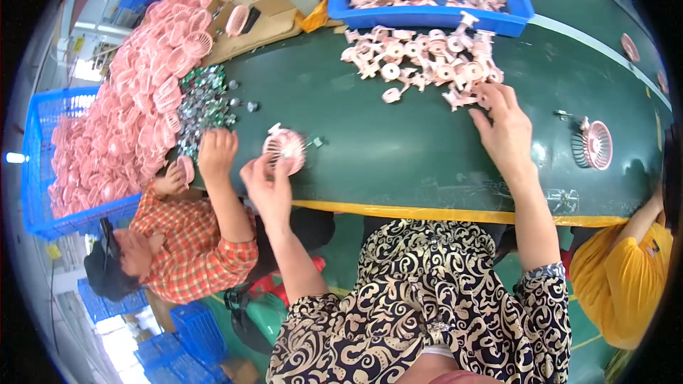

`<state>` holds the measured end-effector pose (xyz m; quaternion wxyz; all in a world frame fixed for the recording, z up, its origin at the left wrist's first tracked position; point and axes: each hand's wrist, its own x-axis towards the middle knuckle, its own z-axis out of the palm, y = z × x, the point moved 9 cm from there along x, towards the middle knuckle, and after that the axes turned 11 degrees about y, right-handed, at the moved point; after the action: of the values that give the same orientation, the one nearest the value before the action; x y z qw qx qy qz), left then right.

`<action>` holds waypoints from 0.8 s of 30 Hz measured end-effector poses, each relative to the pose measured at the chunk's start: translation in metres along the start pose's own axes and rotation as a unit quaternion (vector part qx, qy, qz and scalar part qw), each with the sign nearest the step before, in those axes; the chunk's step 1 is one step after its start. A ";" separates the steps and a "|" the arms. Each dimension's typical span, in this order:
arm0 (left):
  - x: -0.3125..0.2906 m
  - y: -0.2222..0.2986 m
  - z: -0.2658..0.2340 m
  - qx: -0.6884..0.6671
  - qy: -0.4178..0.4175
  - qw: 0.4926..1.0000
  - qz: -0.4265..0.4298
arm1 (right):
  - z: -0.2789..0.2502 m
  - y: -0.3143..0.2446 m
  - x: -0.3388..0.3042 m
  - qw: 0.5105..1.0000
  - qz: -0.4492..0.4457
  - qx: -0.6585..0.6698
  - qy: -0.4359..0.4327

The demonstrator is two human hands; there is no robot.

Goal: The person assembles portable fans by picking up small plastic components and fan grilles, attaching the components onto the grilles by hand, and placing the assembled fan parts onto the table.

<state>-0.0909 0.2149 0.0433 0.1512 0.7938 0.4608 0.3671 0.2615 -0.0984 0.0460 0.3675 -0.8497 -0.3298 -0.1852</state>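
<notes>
My left hand [269, 188] pinches the near edge of a round, slatted pink fan housing [288, 148], thumb and fingers closed on it. A small metal-and-green motor piece with a thin shaft [316, 142] sits just right of that housing. Out to the right, my right hand [506, 128] is at the near edge of a heap of small pink plastic brackets with round rings [427, 53]. Its thumb stands apart from the fingers, and the fingertips touch or hover over a bracket there; the contact is partly hidden.
A blue tray [434, 20] of pink brackets stands behind the heap. Pink housings overflow a blue crate [43, 163] at left, beside piled small motors [206, 103]. A person in checked sleeves works there. Another pink housing [599, 145] lies right, near a yellow-sleeved person. Yellow tape [398, 210] marks the table's near edge.
</notes>
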 end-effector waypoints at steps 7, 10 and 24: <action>-0.081 0.095 0.068 -0.216 -0.291 0.929 -0.067 | 0.002 -0.002 -0.001 0.999 -0.015 0.044 0.004; -0.116 0.137 0.083 -0.245 -0.416 0.873 -0.069 | -0.001 -0.005 -0.002 0.999 -0.012 0.051 0.008; -0.062 0.181 0.076 -0.064 -0.347 0.892 0.282 | -0.002 0.039 -0.027 0.883 0.333 0.318 -0.092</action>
<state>0.0574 0.0745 0.0681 0.2423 0.9559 0.1107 0.1239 0.2692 -0.1318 0.0122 0.6260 -0.7603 -0.1007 0.1414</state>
